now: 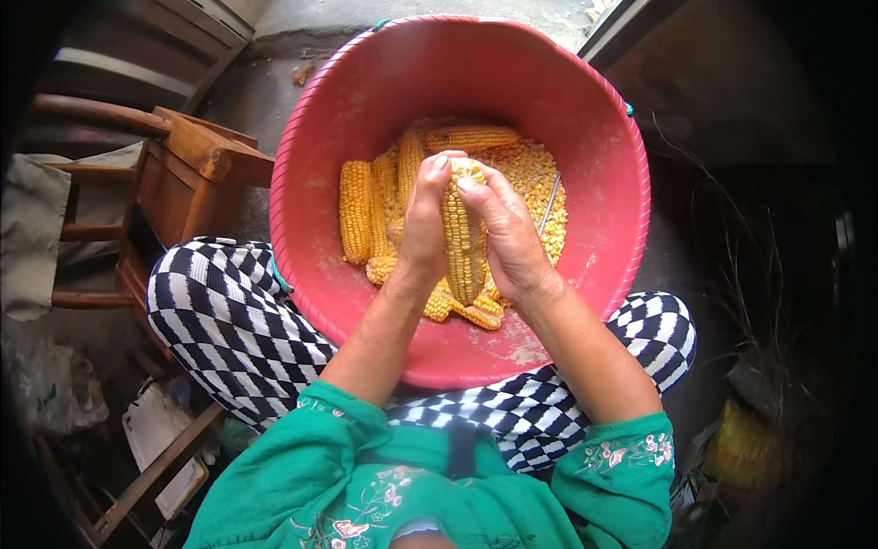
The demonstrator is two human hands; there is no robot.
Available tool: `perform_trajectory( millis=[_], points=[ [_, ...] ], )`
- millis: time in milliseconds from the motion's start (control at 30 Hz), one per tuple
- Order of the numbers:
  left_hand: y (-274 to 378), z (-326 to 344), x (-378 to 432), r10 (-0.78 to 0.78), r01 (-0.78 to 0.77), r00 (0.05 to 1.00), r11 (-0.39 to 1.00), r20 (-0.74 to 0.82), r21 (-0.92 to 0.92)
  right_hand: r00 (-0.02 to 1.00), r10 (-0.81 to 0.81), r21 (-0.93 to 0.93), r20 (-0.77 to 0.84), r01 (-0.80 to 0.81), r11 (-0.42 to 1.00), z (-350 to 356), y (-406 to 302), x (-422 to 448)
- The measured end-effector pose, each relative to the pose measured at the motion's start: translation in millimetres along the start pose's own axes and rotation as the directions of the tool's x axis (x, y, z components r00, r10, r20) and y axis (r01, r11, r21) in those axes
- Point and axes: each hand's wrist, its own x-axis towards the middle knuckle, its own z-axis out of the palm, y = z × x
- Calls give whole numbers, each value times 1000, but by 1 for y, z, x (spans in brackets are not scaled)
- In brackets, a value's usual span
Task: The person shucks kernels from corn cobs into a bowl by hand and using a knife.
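Observation:
Between my palms is a yellow ear of dried corn (464, 240), one end pointing away from me and the other toward my lap. My left hand (426, 213) wraps its left side, and my right hand (504, 226) holds the right side with the thumb on the far end. Below them, a large red tub (590, 185) contains more corn ears (355, 213) on the left and at the back. Loose corn kernels (531, 165) cover the tub's floor at the right. A thin metal rod (550, 204) lies on the kernels, its lower part hidden by my right hand.
The tub stands between my legs in checkered trousers (226, 302). At the left is a wooden chair (199, 171) with cloth over it, and a plastic bag (62, 391) lies lower down. A yellow object (744, 446) and thin dry stalks (737, 274) are at the dark right.

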Motion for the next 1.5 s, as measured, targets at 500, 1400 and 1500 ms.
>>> perform_trajectory(
  millis=[500, 1400, 1500],
  points=[
    [20, -5, 0, -84, 136, 987, 884, 135, -448, 999, 52, -120, 6, -51, 991, 9, -7, -12],
    [8, -5, 0, 346, -312, 933, 915, -101, 256, 994, -104, -562, -25, 72, 824, 1, 1, -26],
    [11, -8, -3, 322, -302, 944, 932, -71, 201, 997, -36, -452, -63, 4, 892, 8, -10, -30]
  ],
)
